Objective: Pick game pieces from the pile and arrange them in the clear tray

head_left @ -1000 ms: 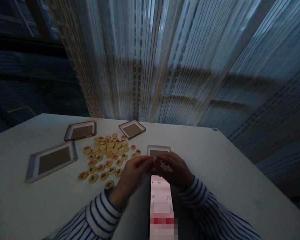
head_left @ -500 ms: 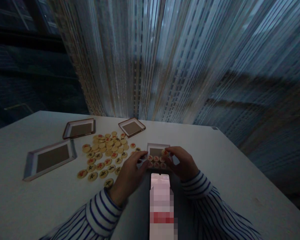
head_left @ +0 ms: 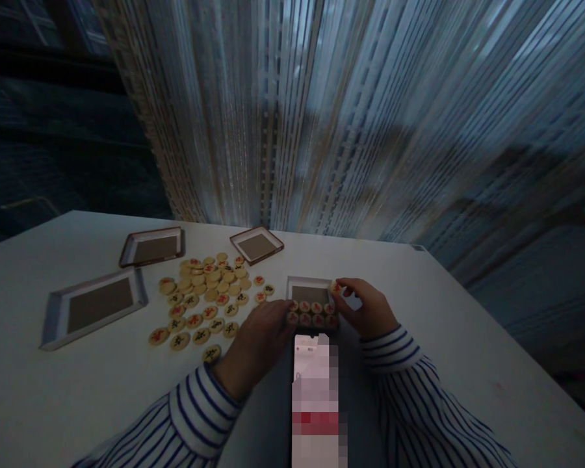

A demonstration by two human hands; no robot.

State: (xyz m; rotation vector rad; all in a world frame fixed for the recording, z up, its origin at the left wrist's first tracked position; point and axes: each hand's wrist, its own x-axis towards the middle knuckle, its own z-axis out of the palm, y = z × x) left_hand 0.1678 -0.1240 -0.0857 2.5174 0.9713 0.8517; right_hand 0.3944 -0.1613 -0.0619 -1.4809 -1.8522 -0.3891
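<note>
A small rectangular box (head_left: 309,281) lies in front of me, with two rows of round pieces with red marks (head_left: 317,307) along its near side. My right hand (head_left: 365,305) pinches one round piece (head_left: 336,286) at the box's right edge. At the box's left side is my left hand (head_left: 259,339), its fingertips against the edge and the nearest pieces; whether it grips the box or a piece is hidden. Loose round pieces (head_left: 211,284) with red, black or plain faces are piled and spread to the left.
Three shallow trays stand on the white table (head_left: 443,338): a large one at left (head_left: 53,318), one behind it (head_left: 127,250) and one at the back middle (head_left: 246,232). A lit phone (head_left: 314,390) is between my forearms. Strands of curtain hang behind the table.
My right hand has moved right and slightly away with a piece between its fingers. More pieces show in the near rows of the box. My left hand has shifted slightly along its left side.
</note>
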